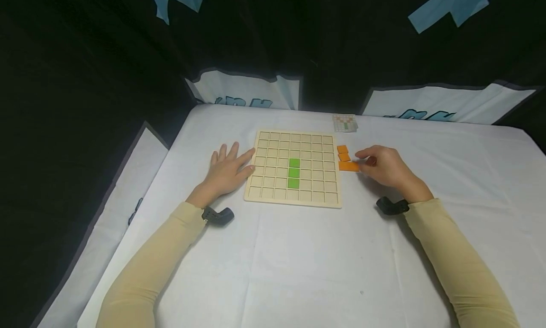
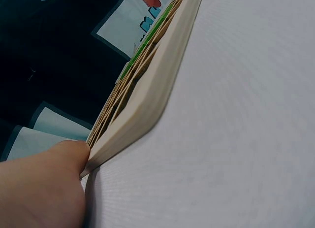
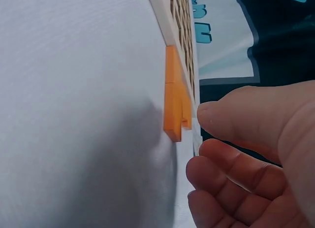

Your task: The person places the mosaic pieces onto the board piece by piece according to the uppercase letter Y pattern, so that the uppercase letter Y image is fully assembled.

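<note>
A pale wooden grid board (image 1: 273,196) lies on the white table, with several green squares (image 1: 294,173) in one column. My left hand (image 1: 226,173) is spread flat at its left edge, thumb and index finger touching the rim; in the left wrist view the thumb (image 2: 71,156) meets the board's corner (image 2: 147,114). Orange pieces (image 1: 349,166) lie against the right edge. Just right of them is my right hand (image 1: 386,167), fingers loosely bent and holding nothing. The right wrist view shows a gap between its thumb (image 3: 231,112) and the orange pieces (image 3: 172,107).
Behind the board's right corner lies a small card (image 1: 345,123) printed with a coloured grid. Black curtains (image 1: 298,34) with blue tape hang behind the table (image 1: 307,266). A dark wrist device (image 1: 218,216) sits at the left cuff, another (image 1: 391,206) at the right.
</note>
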Demonstrator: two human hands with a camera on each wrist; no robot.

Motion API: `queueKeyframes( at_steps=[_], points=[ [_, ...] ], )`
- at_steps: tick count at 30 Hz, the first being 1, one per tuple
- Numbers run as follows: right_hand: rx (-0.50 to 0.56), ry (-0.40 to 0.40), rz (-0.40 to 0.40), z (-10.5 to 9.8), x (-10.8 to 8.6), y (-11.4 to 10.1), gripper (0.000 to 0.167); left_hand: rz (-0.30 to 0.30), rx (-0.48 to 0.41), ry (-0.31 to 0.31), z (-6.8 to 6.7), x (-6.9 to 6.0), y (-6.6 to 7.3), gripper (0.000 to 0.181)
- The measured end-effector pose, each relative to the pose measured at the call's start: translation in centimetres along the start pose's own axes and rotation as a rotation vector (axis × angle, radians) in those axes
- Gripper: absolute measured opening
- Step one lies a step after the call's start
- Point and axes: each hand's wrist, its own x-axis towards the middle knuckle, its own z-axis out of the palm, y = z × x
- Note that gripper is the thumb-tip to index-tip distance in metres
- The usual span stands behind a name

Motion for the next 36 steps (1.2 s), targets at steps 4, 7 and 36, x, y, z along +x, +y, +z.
queueKeyframes(
  at_steps=[4, 7, 36],
  points=[
    [0.000, -0.016, -0.006, 0.3, 0.1, 0.2, 0.036, 0.002, 0.005, 0.001, 0.1, 0.1, -0.1, 0.063],
    [0.012, -0.043, -0.013, 0.4, 0.1, 0.2, 0.037, 0.005, 0.011, 0.001, 0.1, 0.1, -0.1, 0.063],
    [-0.009, -0.069, -0.007, 1.2, 0.2, -0.2, 0.036, -0.005, 0.004, -0.002, -0.1, 0.0, 0.1, 0.063]
  ],
)
